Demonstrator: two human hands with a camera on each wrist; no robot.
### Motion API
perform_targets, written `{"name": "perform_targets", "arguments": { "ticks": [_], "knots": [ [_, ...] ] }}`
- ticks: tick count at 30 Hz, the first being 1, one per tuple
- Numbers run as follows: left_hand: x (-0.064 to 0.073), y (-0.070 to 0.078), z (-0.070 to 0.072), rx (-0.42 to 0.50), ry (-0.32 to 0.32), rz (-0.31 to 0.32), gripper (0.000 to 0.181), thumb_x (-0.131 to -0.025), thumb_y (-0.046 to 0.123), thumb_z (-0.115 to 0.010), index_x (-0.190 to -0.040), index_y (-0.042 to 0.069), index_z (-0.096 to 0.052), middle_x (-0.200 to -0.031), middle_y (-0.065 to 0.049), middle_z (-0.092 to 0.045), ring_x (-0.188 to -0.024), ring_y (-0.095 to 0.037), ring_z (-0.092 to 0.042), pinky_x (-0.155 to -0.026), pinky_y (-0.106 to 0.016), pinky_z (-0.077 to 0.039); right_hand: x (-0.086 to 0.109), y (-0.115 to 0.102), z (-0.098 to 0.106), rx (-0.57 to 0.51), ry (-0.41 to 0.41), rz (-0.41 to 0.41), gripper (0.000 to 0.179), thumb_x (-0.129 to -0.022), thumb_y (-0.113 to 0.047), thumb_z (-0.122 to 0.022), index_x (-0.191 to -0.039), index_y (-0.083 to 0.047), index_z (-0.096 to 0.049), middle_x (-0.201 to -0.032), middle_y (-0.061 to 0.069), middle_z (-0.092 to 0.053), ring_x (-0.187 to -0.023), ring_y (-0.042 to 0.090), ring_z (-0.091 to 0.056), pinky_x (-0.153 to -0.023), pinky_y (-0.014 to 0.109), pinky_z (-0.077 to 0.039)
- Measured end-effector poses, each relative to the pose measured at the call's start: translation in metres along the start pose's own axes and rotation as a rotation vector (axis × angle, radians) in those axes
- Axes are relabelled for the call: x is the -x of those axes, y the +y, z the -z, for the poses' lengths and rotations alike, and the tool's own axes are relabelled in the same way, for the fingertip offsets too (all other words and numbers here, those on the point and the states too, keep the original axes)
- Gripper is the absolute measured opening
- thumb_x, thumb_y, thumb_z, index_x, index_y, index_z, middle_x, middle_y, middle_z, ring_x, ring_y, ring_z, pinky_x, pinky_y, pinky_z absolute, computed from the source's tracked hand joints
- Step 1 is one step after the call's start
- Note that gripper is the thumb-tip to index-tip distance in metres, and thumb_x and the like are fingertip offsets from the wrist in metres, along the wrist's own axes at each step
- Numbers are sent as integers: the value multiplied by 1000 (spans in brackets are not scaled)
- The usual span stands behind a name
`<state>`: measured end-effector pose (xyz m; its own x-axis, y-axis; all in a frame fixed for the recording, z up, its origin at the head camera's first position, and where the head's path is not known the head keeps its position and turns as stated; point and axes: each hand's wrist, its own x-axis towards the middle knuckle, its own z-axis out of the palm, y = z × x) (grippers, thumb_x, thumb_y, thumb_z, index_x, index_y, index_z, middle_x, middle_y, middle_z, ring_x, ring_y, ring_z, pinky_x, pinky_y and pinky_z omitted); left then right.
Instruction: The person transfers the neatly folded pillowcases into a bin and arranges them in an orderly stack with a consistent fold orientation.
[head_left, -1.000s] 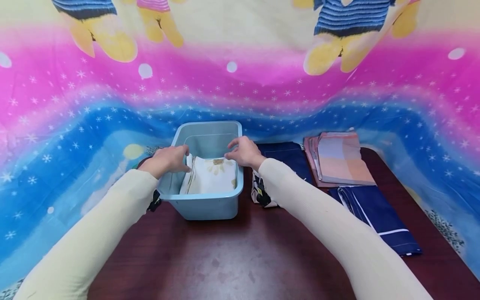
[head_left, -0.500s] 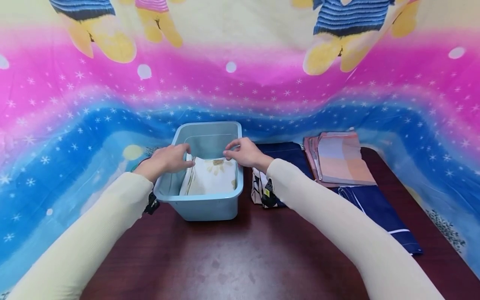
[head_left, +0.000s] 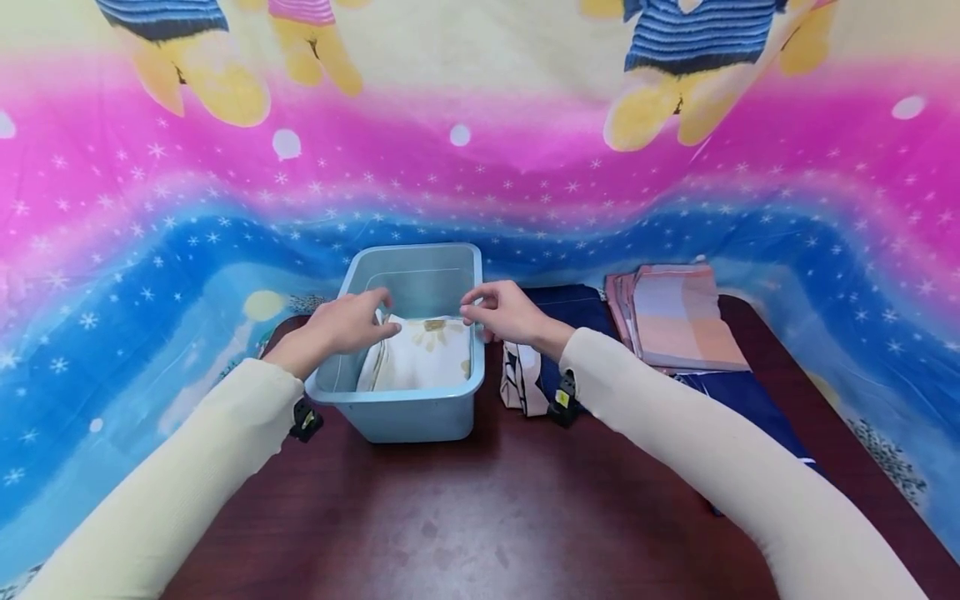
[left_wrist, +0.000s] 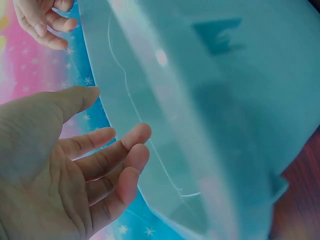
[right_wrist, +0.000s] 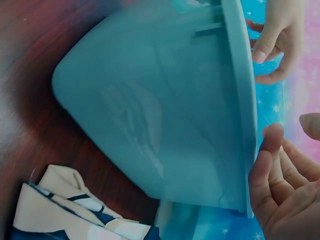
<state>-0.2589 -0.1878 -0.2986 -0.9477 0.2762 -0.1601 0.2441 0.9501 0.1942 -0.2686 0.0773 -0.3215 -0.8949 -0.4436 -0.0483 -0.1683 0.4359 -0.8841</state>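
A folded white cloth (head_left: 420, 358) with a pale yellow flower print lies inside the light blue plastic bin (head_left: 416, 417). My left hand (head_left: 345, 323) hovers over the bin's left side, fingers loosely bent and holding nothing. Over the right rim is my right hand (head_left: 510, 312), thumb and fingers apart with nothing between them. The left wrist view shows the left hand (left_wrist: 90, 165) palm-up beside the bin's rim, fingers relaxed. In the right wrist view the right hand's fingertips (right_wrist: 272, 137) are right at the rim of the bin (right_wrist: 150, 100).
Right of the bin lies a folded dark blue and beige patterned cloth (head_left: 521, 379). A pink and orange checked folded cloth (head_left: 686, 317) sits farther right, with a navy folded cloth (head_left: 750, 408) in front of it. All rest on a dark wooden table (head_left: 450, 517) before a printed curtain (head_left: 480, 183).
My right hand has moved right, from above the white cloth to the bin's right rim. My left hand has shifted slightly right and its fingers have lifted off the cloth's edge.
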Motion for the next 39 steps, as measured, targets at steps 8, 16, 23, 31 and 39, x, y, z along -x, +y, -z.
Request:
{"name": "perform_targets", "arguments": {
  "ticks": [8, 16, 23, 31, 39],
  "knots": [
    [7, 6, -6, 63, 18, -25, 45, -100, 39, -60, -135, 10, -53, -101, -9, -72, -86, -21, -68, -78, -44, -54, 13, 12, 11, 20, 30, 23, 30, -104, -21, -55, -129, -7, -64, -106, 16, -75, -67, 22, -62, -61, 30, -50],
    [14, 19, -9, 114, 21, -67, 44, -101, 39, -60, -135, 11, -54, -108, -9, -74, -89, -19, -70, -79, -42, -56, 26, 21, 22, 11, 39, 35, 31, -105, -20, -55, -130, -5, -63, -104, 14, -74, -67, 24, -63, -59, 30, -49],
    [17, 33, -12, 109, 42, -92, 43, -100, 40, -59, -134, 14, -56, -109, -8, -74, -90, -19, -70, -79, -43, -56, 38, 25, 29, 16, 53, 38, 27, -104, -21, -56, -126, -7, -65, -99, 11, -74, -69, 29, -61, -63, 34, -53],
    [19, 48, -12, 119, 76, -116, 43, -100, 42, -59, -135, 17, -56, -106, -3, -74, -83, -16, -68, -73, -39, -54, 52, 32, 40, 15, 58, 8, 28, -104, -22, -56, -127, -8, -65, -100, 10, -75, -64, 20, -61, -59, 32, -51],
    [21, 67, -14, 140, 94, -133, 39, -101, 41, -58, -133, 19, -56, -106, -1, -73, -85, -15, -68, -83, -44, -53, 61, 45, 49, 53, 77, 0, 29, -105, -21, -55, -128, -6, -64, -105, 15, -75, -66, 20, -63, -64, 33, -56]
  ]
}}
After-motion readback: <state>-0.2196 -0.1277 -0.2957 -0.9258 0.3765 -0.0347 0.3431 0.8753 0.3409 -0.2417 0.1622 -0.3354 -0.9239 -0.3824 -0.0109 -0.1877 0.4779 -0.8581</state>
